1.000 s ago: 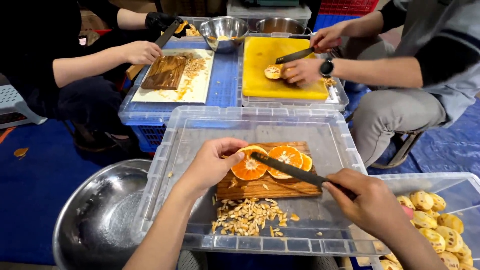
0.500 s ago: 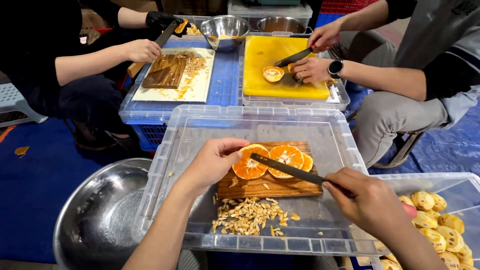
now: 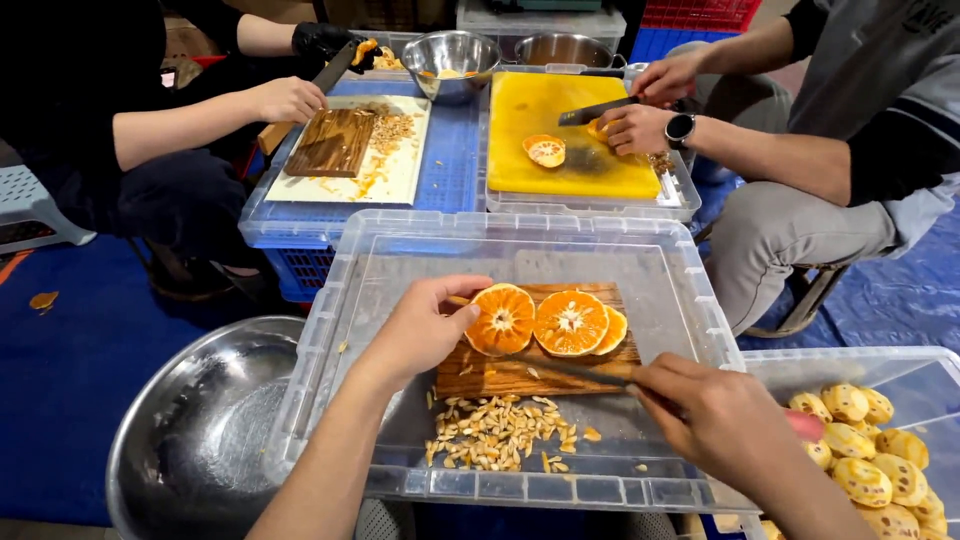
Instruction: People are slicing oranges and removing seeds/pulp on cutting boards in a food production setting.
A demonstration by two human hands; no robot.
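My left hand (image 3: 420, 330) holds an orange half (image 3: 501, 320) cut face up at the left end of a small wooden board (image 3: 500, 376). Two more orange halves (image 3: 572, 322) lean beside it on the board. My right hand (image 3: 715, 415) grips a dark knife (image 3: 565, 367), its blade lying low across the board in front of the oranges. The board rests on an upturned clear plastic bin (image 3: 660, 270). A pile of seeds (image 3: 495, 435) lies on the bin just below the board.
A large steel bowl (image 3: 190, 440) sits at lower left. A clear bin of peeled fruit (image 3: 865, 450) is at lower right. Across, one person cuts an orange on a yellow board (image 3: 570, 140); another works with a knife over a wooden board (image 3: 335, 142). Steel bowls (image 3: 455, 55) stand behind.
My knife has come down from across the orange tops to the board in front of them. My left hand stays on the left orange half. The person at the yellow board keeps cutting.
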